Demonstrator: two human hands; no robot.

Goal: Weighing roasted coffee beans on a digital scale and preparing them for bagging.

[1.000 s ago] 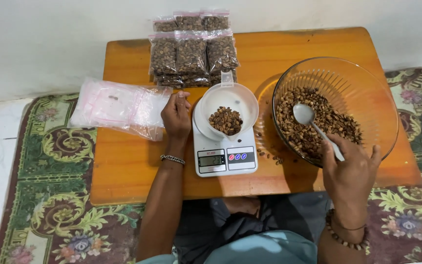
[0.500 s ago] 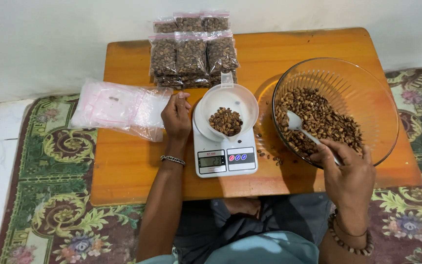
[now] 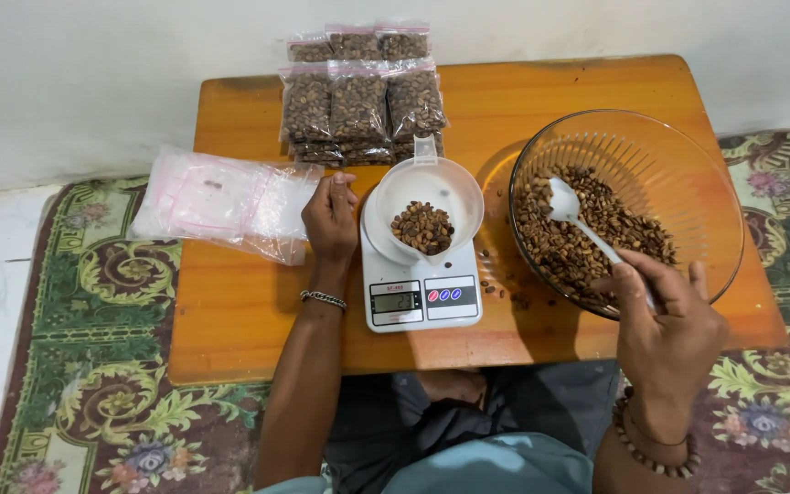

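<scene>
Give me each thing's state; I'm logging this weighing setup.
Scale: switched on, display lit.
White cup: on the scale, partly filled with beans.
Glass bowl: partly filled with beans.
Spoon: held by right hand, in bowl.
Packed bags: filled, stacked.
Empty bags: flat, beside left hand.

White spoon over brown beans, clear ribbed glass bowl, white scale on the orange wooden table, green floral rug below.

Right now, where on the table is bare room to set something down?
Bare wood lies at the near left corner of the table, below the empty bags, and at the far right above the glass bowl. Crowded: filled packets, scale, loose beans.
</scene>
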